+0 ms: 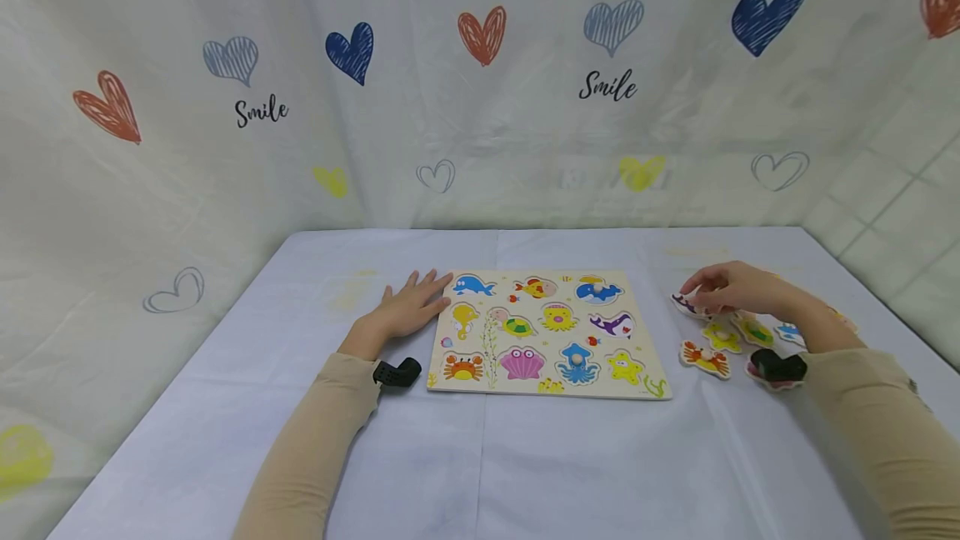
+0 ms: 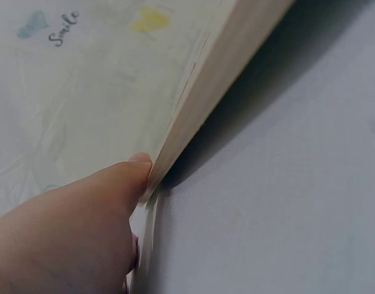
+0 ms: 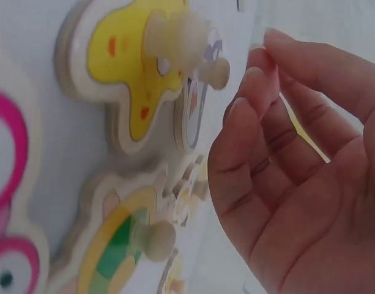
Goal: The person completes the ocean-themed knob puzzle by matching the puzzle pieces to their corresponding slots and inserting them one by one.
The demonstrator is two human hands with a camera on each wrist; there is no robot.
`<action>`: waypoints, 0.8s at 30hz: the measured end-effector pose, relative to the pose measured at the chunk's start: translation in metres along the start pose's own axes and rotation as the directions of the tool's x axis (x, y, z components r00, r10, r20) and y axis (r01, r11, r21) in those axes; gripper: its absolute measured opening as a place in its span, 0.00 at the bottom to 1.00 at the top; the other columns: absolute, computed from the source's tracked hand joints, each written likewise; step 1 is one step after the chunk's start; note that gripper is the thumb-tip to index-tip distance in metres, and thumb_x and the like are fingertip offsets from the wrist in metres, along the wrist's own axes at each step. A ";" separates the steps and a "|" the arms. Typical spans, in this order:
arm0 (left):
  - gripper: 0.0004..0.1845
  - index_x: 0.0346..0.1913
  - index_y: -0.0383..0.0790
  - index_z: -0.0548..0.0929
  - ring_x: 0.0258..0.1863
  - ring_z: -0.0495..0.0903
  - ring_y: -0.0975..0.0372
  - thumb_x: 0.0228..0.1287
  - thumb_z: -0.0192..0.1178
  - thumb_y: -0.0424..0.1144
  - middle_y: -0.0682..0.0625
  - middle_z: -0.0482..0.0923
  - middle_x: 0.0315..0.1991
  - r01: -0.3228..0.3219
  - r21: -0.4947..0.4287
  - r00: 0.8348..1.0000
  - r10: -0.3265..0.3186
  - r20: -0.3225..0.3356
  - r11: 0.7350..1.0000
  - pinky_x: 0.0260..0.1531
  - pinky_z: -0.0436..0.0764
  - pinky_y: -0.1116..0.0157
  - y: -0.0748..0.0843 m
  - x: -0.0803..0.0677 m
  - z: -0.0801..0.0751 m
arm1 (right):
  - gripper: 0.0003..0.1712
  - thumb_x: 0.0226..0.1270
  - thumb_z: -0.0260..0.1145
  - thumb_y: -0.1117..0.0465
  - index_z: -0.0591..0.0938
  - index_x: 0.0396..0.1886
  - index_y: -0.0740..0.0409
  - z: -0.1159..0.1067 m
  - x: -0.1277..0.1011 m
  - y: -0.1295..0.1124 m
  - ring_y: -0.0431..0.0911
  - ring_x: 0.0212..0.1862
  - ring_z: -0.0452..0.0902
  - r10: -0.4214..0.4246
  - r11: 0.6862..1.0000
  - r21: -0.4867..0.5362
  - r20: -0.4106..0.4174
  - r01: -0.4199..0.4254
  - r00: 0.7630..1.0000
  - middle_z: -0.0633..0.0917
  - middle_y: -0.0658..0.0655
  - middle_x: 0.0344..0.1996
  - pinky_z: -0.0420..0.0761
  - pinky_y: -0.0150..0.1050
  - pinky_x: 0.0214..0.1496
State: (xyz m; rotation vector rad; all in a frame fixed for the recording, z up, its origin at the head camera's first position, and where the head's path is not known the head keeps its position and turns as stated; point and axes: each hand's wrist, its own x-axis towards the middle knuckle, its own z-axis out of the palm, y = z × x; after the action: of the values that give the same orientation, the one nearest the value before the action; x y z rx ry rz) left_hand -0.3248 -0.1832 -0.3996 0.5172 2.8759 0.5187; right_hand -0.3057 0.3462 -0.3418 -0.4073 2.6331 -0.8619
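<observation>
My left hand (image 1: 405, 307) lies with straight fingers at the left edge of a wooden sea-animal puzzle board (image 1: 551, 398). Its thumb (image 2: 123, 180) touches the board's side edge (image 2: 199, 104) in the left wrist view. Over the loose pieces on the right, my right hand (image 1: 738, 288) hovers beside a purple fish piece (image 1: 684, 304). In the right wrist view its bent fingers (image 3: 230, 153) are close to that piece's wooden knob (image 3: 216, 73) but apart from it. A yellow starfish piece (image 3: 117, 55) and a green turtle piece (image 3: 107, 251) lie close by.
A crab piece (image 1: 705, 359) lies right of the board, and a pink shell piece (image 1: 776, 386) sits partly under the black wrist camera (image 1: 776, 363). A blue piece (image 1: 789, 333) lies near the right wrist. A heart-printed sheet (image 1: 525, 123) hangs behind the table.
</observation>
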 end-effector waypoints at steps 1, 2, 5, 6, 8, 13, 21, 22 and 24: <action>0.34 0.84 0.56 0.52 0.81 0.34 0.45 0.82 0.41 0.60 0.45 0.43 0.83 0.000 0.001 1.000 0.000 0.000 1.000 0.70 0.34 0.31 0.000 0.000 0.000 | 0.19 0.75 0.64 0.61 0.79 0.57 0.70 -0.001 -0.001 0.000 0.47 0.36 0.75 0.003 1.000 -0.005 0.001 -0.003 1.000 0.82 0.53 0.37 0.78 0.37 0.37; 0.34 0.84 0.56 0.52 0.81 0.34 0.45 0.82 0.41 0.60 0.45 0.43 0.83 0.000 0.001 1.000 0.000 0.000 1.000 0.70 0.34 0.31 0.000 0.000 0.000 | 0.19 0.75 0.64 0.61 0.79 0.57 0.70 -0.001 -0.002 0.001 0.47 0.35 0.74 0.009 1.000 -0.009 0.004 -0.009 1.000 0.81 0.53 0.36 0.76 0.37 0.35; 0.34 0.84 0.56 0.52 0.81 0.34 0.45 0.82 0.41 0.60 0.45 0.43 0.83 0.001 0.002 1.000 -0.001 0.002 1.000 0.70 0.34 0.31 0.001 -0.001 -0.001 | 0.18 0.74 0.65 0.61 0.80 0.56 0.69 -0.003 -0.005 0.002 0.47 0.30 0.72 0.030 1.000 0.003 0.014 -0.030 0.999 0.79 0.53 0.33 0.73 0.36 0.31; 0.34 0.84 0.56 0.52 0.81 0.34 0.45 0.82 0.41 0.60 0.45 0.43 0.83 0.001 0.001 1.000 -0.001 0.002 1.000 0.70 0.34 0.31 0.001 0.000 -0.001 | 0.18 0.74 0.65 0.60 0.80 0.56 0.69 -0.003 -0.005 0.002 0.47 0.29 0.72 0.037 0.999 0.005 0.016 -0.037 0.999 0.79 0.53 0.32 0.73 0.35 0.30; 0.34 0.84 0.56 0.52 0.81 0.34 0.45 0.82 0.41 0.60 0.45 0.43 0.83 0.000 0.000 1.000 0.000 0.002 1.000 0.70 0.34 0.31 0.000 0.000 0.000 | 0.19 0.74 0.66 0.59 0.80 0.55 0.69 -0.004 -0.005 0.004 0.47 0.29 0.71 0.048 0.999 -0.004 0.022 -0.047 0.999 0.79 0.53 0.32 0.73 0.34 0.30; 0.34 0.84 0.56 0.51 0.81 0.34 0.45 0.81 0.41 0.60 0.45 0.43 0.83 -0.001 -0.001 1.000 0.001 0.004 1.000 0.70 0.33 0.31 -0.001 0.001 0.000 | 0.20 0.73 0.69 0.58 0.81 0.53 0.71 -0.005 -0.001 0.008 0.46 0.28 0.70 0.074 0.997 -0.011 0.045 -0.073 0.996 0.78 0.52 0.33 0.72 0.34 0.29; 0.34 0.84 0.57 0.52 0.81 0.34 0.45 0.81 0.41 0.61 0.46 0.43 0.83 0.008 0.002 1.000 -0.008 0.001 1.000 0.70 0.33 0.31 -0.001 0.003 0.001 | 0.18 0.72 0.69 0.58 0.82 0.50 0.69 -0.006 0.009 0.014 0.47 0.30 0.71 0.099 0.994 -0.061 0.065 -0.096 0.993 0.77 0.51 0.30 0.73 0.34 0.30; 0.34 0.84 0.57 0.52 0.81 0.34 0.45 0.81 0.41 0.61 0.46 0.43 0.83 0.008 0.002 1.000 -0.008 0.001 1.000 0.70 0.33 0.31 -0.001 0.003 0.001 | 0.17 0.71 0.70 0.58 0.83 0.49 0.68 -0.006 0.009 0.014 0.47 0.30 0.71 0.102 0.993 -0.067 0.065 -0.097 0.993 0.76 0.51 0.30 0.73 0.34 0.30; 0.34 0.84 0.57 0.52 0.81 0.34 0.45 0.81 0.41 0.60 0.46 0.43 0.83 0.008 0.001 1.000 -0.008 0.000 1.000 0.70 0.33 0.31 -0.001 0.003 0.001 | 0.16 0.71 0.70 0.58 0.83 0.48 0.68 -0.006 0.010 0.014 0.47 0.30 0.71 0.102 0.993 -0.073 0.065 -0.097 0.993 0.75 0.51 0.29 0.72 0.34 0.30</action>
State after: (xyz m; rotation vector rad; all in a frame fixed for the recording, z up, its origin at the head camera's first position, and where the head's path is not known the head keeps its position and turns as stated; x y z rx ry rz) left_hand -0.3275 -0.1828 -0.4013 0.5054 2.8777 0.5158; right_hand -0.3196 0.3561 -0.3480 -0.3143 2.6014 -0.7138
